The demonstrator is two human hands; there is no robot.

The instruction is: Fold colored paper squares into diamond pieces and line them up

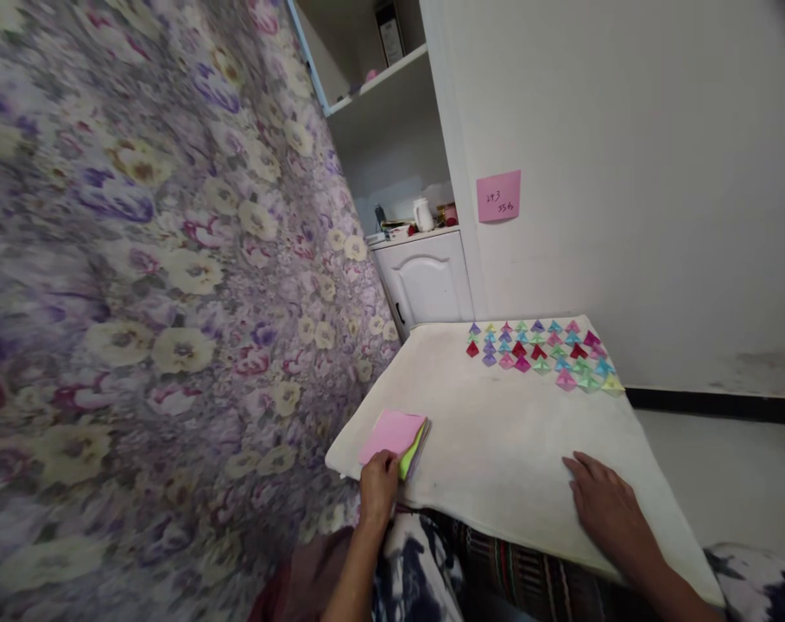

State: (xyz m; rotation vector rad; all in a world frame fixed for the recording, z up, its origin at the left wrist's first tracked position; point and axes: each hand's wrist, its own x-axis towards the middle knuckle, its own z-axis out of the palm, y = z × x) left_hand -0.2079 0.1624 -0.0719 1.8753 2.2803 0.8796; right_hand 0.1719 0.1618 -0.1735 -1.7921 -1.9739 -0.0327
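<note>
A stack of coloured paper (392,432) lies at the left front of the white table, a pink sheet on top with yellow-green showing under its lifted corner. My left hand (379,485) pinches the near edge of that pink sheet. Flat on the tabletop at the right rests my right hand (603,501), fingers stretched out and nothing in them. Rows of small folded paper pieces (538,352) in many colours cover the far right part of the table.
The white table (496,432) stands against a pale wall bearing a pink note (498,196). To the left hangs a floral curtain (172,302). Behind is a white cabinet (427,276) with a white jug (423,214) and small items on it.
</note>
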